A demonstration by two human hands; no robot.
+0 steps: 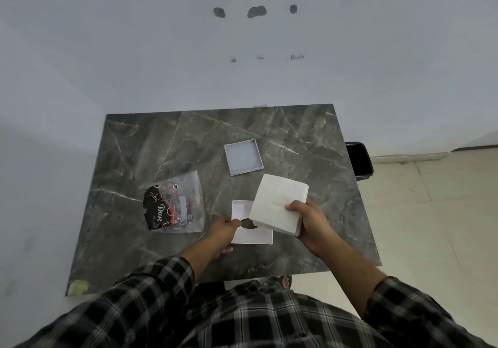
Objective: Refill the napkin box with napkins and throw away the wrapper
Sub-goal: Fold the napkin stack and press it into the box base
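One napkin stack (pixel 279 205), right hand (pixel 312 222) grip

Wrapper (pixel 175 205) left of box (pixel 242 229); tray (pixel 244 160) behind.

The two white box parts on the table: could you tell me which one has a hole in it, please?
The box part nearest the person, steadied by the left hand, shows a dark opening. The farther tray is plain and untouched.

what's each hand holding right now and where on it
The right hand holds the napkin stack by its near right corner, thumb on top. The left hand grips the white box part with the hole at its left edge.
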